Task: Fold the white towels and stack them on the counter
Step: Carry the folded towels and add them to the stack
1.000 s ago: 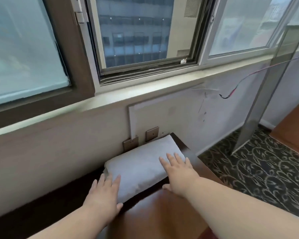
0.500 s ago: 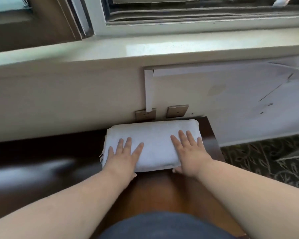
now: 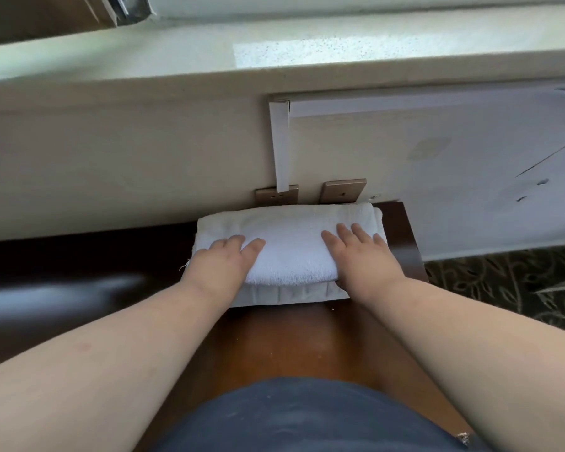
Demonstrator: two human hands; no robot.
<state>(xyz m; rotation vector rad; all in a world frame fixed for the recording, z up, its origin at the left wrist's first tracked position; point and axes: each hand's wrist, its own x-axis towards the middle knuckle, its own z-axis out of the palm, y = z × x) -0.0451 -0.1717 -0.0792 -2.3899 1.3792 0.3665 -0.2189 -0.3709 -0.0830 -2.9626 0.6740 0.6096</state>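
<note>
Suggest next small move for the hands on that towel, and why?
Probably lift both hands off. The left hand and right hand lie flat on the folded white towel, which already sits on another folded layer on the counter.

White towel [image 3: 287,246] under the fingers [image 3: 359,233]; dark brown glossy surface [image 3: 402,230] beneath; dark leaf-patterned carpet [image 3: 503,275] right of them; bronze wall plates [image 3: 343,190] beyond.

Folded white towel [image 3: 291,246] lies on the dark wood counter [image 3: 291,340], back edge against the wall under the windowsill [image 3: 177,60]. Left hand [image 3: 221,262] and right hand [image 3: 359,256] rest flat on top, fingers straight (a second layer shows at the near edge). Two metal wall plates [image 3: 343,190] just behind; patterned carpet [image 3: 509,282] to the right.
</note>
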